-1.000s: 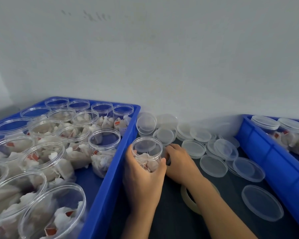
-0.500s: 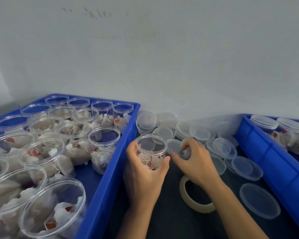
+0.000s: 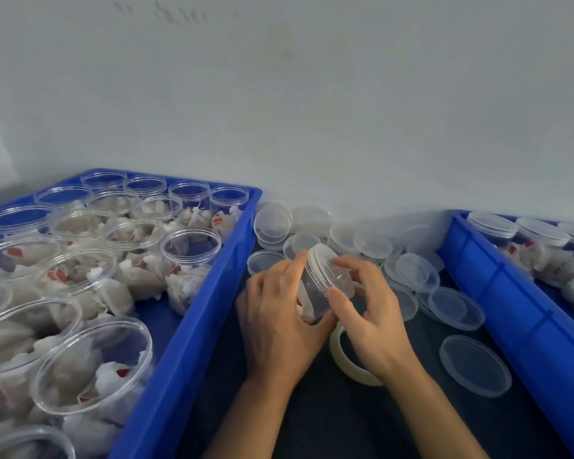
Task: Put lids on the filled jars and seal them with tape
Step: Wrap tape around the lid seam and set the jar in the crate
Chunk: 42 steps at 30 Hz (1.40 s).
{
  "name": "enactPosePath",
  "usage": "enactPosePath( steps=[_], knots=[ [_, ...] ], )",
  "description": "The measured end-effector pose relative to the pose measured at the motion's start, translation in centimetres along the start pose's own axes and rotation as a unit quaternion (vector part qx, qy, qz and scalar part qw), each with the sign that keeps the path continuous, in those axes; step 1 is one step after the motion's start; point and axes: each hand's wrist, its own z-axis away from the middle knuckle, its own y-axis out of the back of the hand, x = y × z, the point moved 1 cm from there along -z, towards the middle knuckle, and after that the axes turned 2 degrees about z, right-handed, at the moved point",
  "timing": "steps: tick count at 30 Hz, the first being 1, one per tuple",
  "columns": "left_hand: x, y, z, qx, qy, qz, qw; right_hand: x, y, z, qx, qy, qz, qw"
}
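Tilting now, jar [image 3: 322,289] newly lidded, both hands [image 3: 279,319] gripping it

The right hand [image 3: 373,321] hides part of the tape roll [image 3: 347,361].

A small packing workshop is showing here. Blue plastic crates [image 3: 193,342] are sitting against a bare white wall [image 3: 312,111], holding many clear jars [image 3: 189,256] of tea bags. Loose lids [image 3: 454,308] are lying on a dark table [image 3: 328,419].

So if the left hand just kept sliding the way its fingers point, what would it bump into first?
Probably the loose clear lids heaped against the wall. The left hand grips the lidded jar with its fingers aimed up and away; depth is hard to judge.
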Motion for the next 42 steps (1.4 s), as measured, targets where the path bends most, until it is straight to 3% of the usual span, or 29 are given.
enactPosePath(
  steps=[9, 14, 23, 29, 39, 42],
  knots=[
    [0.8, -0.4, 0.4, -0.036, -0.104, 0.027, 0.994, 0.9, 1.7, 3.2, 0.031, -0.021, 0.015, 0.999],
    [0.6, -0.3, 0.5, -0.055, -0.128, 0.026, 0.990, 1.3, 2.4, 4.1, 0.007, -0.009, 0.041, 0.999],
    [0.6, 0.8, 0.2, -0.092, -0.121, 0.056, 0.987, 1.5, 3.2, 4.0, -0.057, 0.019, 0.052, 0.997],
    [0.4, 1.9, -0.5, -0.164, -0.089, 0.082, 0.979, 1.7, 2.9, 3.7, -0.060, 0.040, 0.030, 0.997],
    [1.6, 1.8, 0.0, -0.157, -0.087, 0.058, 0.982, 1.0, 2.3, 4.0, 0.029, -0.004, 0.082, 0.996],
    [1.6, 1.7, 0.0, -0.160, -0.073, 0.061, 0.983, 0.8, 2.6, 4.1, 0.030, -0.015, 0.018, 0.999]
  ],
)
